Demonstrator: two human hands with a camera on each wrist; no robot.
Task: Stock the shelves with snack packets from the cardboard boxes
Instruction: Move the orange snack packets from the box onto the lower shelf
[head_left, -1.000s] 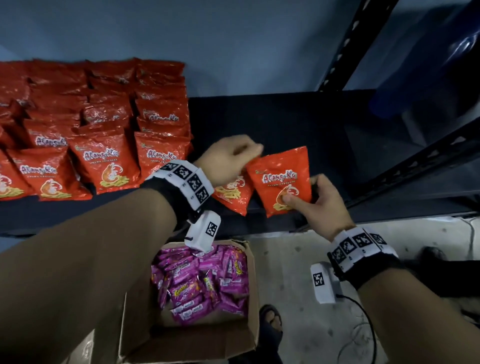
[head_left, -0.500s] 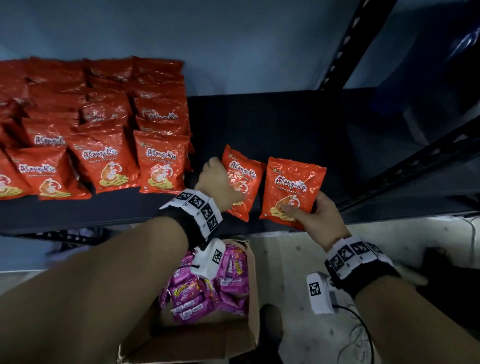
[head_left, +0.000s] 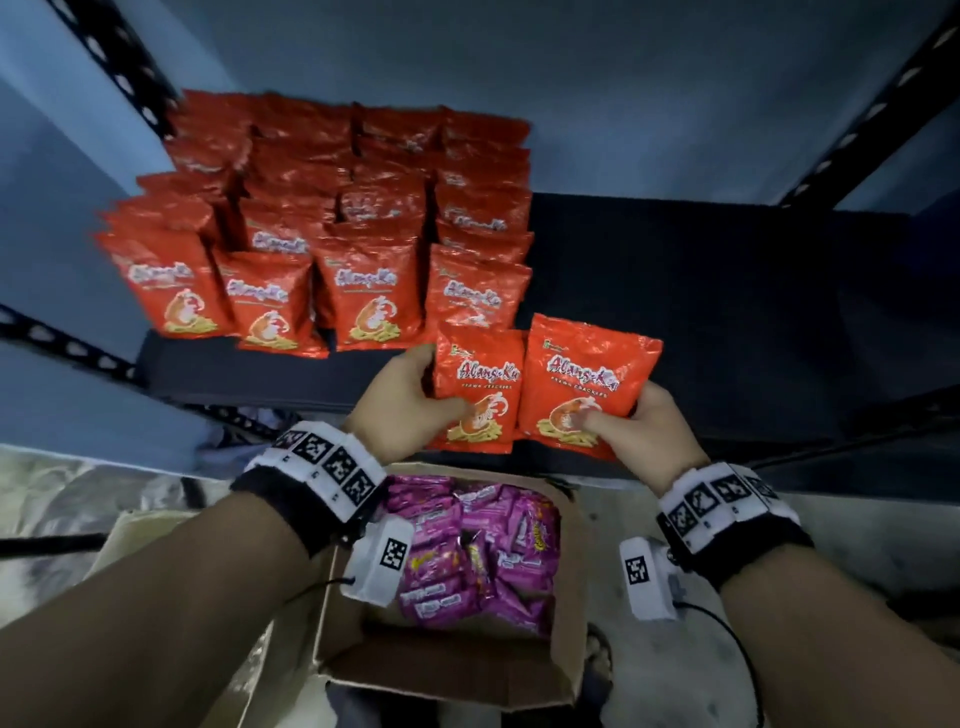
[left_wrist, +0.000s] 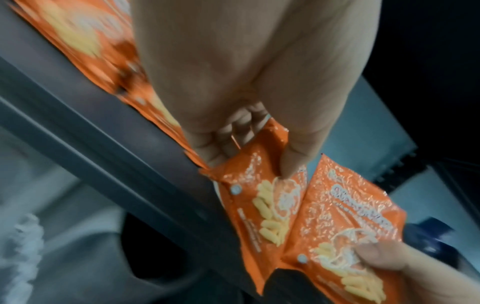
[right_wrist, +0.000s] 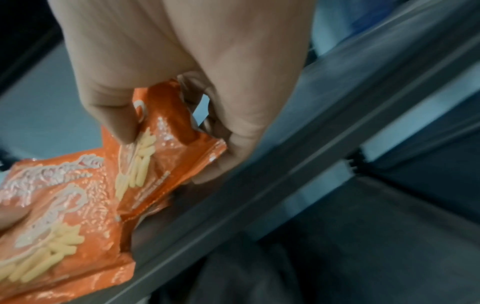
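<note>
The right hand pinches the lower corner of an orange packet, thumb on its printed front and fingers curled behind. A second packet lies beside it, overlapping its edge, with part of another hand on it. A grey shelf rail runs diagonally just below.

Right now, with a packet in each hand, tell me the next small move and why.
Probably set both down: the left hand and right hand each grip an orange packet at the shelf edge, beside the stocked rows, where bare shelf remains.
</note>
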